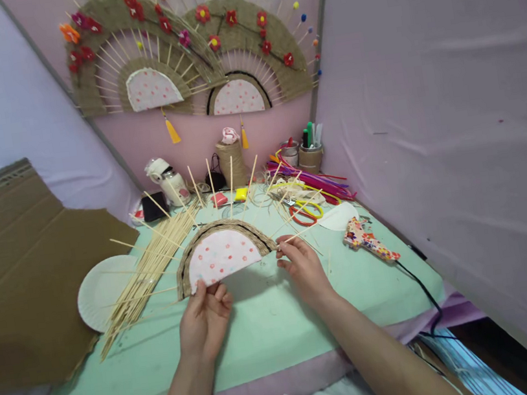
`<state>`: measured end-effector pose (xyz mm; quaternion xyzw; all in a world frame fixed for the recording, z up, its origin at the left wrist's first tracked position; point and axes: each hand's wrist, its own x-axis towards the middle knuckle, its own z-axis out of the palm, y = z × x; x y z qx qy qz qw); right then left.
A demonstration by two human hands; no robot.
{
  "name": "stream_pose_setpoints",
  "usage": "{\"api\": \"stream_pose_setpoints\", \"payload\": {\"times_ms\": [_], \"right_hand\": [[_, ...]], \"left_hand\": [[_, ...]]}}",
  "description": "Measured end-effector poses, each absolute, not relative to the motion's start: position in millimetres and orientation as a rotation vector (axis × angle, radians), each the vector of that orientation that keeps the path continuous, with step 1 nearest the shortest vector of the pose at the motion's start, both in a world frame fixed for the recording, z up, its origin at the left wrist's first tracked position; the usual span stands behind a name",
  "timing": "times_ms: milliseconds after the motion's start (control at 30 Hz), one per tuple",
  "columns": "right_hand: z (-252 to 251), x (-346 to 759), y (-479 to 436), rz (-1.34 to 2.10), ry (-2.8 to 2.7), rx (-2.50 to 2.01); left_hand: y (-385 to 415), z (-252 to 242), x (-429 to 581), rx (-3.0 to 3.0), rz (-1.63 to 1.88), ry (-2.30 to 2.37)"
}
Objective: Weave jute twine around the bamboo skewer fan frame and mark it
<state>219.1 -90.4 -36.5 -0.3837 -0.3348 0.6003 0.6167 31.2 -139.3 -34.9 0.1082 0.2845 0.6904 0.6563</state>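
Note:
A half-round fan piece (pixel 225 255) with a pink dotted centre and a jute rim stands tilted on the green table (pixel 282 332). Several thin sticks poke up from its rim. My left hand (pixel 205 317) pinches its lower edge near the left. My right hand (pixel 301 266) is closed on a thin wooden stick (pixel 298 235) at the fan's right corner.
A pile of bamboo sticks (pixel 150 269) lies left over a white paper plate (pixel 103 292). Cardboard (pixel 25 283) leans at far left. A patterned glue gun (pixel 368 241) with black cord lies right. Scissors (pixel 305 211), a twine spool (pixel 232 162), cups and pipe cleaners crowd the back. Two finished fans (pixel 184 51) hang above.

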Motion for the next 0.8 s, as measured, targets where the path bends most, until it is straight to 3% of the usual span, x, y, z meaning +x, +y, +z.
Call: {"api": "stream_pose_setpoints", "payload": {"times_ms": [800], "right_hand": [[-33.6, 206.1, -83.1, 1.662, -0.395, -0.668]], "left_hand": [[-146.9, -38.8, 41.4, 0.395, 1.525, 0.733]]}}
